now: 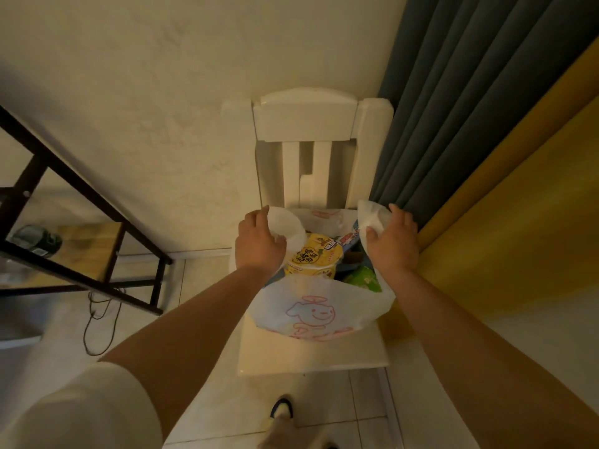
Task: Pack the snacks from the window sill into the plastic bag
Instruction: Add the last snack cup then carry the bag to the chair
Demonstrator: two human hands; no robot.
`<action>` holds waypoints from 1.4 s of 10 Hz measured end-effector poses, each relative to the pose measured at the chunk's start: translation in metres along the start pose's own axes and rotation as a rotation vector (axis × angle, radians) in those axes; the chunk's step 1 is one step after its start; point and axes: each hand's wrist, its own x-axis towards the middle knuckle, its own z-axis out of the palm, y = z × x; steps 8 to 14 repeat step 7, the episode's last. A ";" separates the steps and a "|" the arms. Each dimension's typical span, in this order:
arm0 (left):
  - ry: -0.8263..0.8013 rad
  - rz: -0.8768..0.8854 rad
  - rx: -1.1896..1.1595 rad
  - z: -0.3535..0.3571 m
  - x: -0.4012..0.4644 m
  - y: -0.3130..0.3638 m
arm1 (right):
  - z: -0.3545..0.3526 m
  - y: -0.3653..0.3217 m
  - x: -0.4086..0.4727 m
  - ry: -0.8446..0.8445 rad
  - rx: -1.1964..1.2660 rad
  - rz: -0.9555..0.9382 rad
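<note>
A white plastic bag [319, 311] with a pink cartoon print sits on the seat of a white wooden chair [306, 119]. My left hand [259, 243] grips the bag's left handle and my right hand [393, 241] grips the right handle, holding the mouth apart. Inside the bag lie a yellow instant-noodle cup [316, 257], a blue snack packet [348, 236] and a green packet [363, 278]. The window sill [505, 228] runs along the right, yellow-lit, with no snacks visible on the part I see.
A grey-blue curtain [470, 102] hangs behind the chair at the right. A dark metal-framed shelf [81, 222] with a small dark appliance stands at the left, with a black cable [97, 319] on the tiled floor. My foot [282, 413] is below the chair.
</note>
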 end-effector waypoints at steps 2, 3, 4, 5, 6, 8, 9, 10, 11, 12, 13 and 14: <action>-0.040 0.128 0.190 -0.006 -0.038 0.007 | -0.005 0.006 -0.050 -0.061 -0.197 -0.222; -0.068 0.202 0.330 -0.003 -0.071 0.013 | -0.009 0.013 -0.082 -0.162 -0.251 -0.287; -0.092 0.224 0.404 0.001 -0.099 0.017 | -0.014 0.019 -0.103 -0.209 -0.263 -0.335; -0.107 0.220 0.473 0.003 -0.140 0.019 | -0.021 0.028 -0.131 -0.239 -0.293 -0.424; -0.137 0.257 0.559 0.006 -0.182 0.017 | -0.027 0.041 -0.158 -0.255 -0.268 -0.480; -0.182 0.274 0.612 0.010 -0.211 0.010 | -0.031 0.048 -0.179 -0.298 -0.271 -0.506; -0.182 0.274 0.612 0.010 -0.211 0.010 | -0.031 0.048 -0.179 -0.298 -0.271 -0.506; -0.182 0.274 0.612 0.010 -0.211 0.010 | -0.031 0.048 -0.179 -0.298 -0.271 -0.506; -0.182 0.274 0.612 0.010 -0.211 0.010 | -0.031 0.048 -0.179 -0.298 -0.271 -0.506; -0.182 0.274 0.612 0.010 -0.211 0.010 | -0.031 0.048 -0.179 -0.298 -0.271 -0.506; -0.182 0.274 0.612 0.010 -0.211 0.010 | -0.031 0.048 -0.179 -0.298 -0.271 -0.506; -0.182 0.274 0.612 0.010 -0.211 0.010 | -0.031 0.048 -0.179 -0.298 -0.271 -0.506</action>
